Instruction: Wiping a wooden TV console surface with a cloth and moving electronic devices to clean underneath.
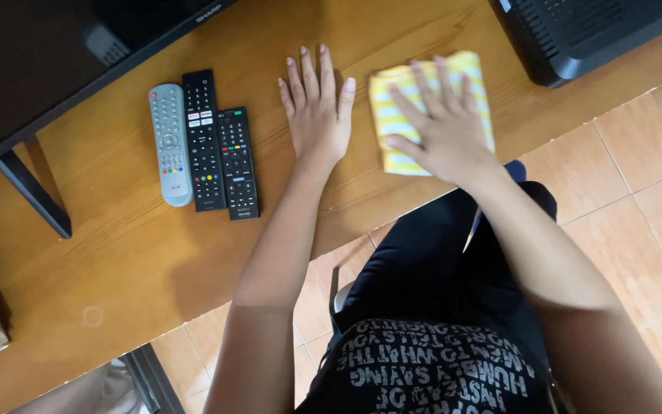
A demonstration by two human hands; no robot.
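head camera, looking steeply down, near desk [155, 261]

Soft, even indoor light, sharp across most of the view.

The glossy orange-brown wooden table [155, 253] shows a mild sheen and faint shadows beside the arms; the dark flat television screen [32, 54] at upper left stays deep in shade without glare. Straight lines bow slightly toward the corners, and the printed black shirt [430, 368] at the bottom edge looks a little soft.

At the left of the frame I see three remotes lying side by side on my wooden table [116, 253]: a grey remote [169, 144], a long black remote [202, 140], a shorter black remote [237, 162]. A television [32, 54] fills the upper left; a black box [584, 31] sits upper right.
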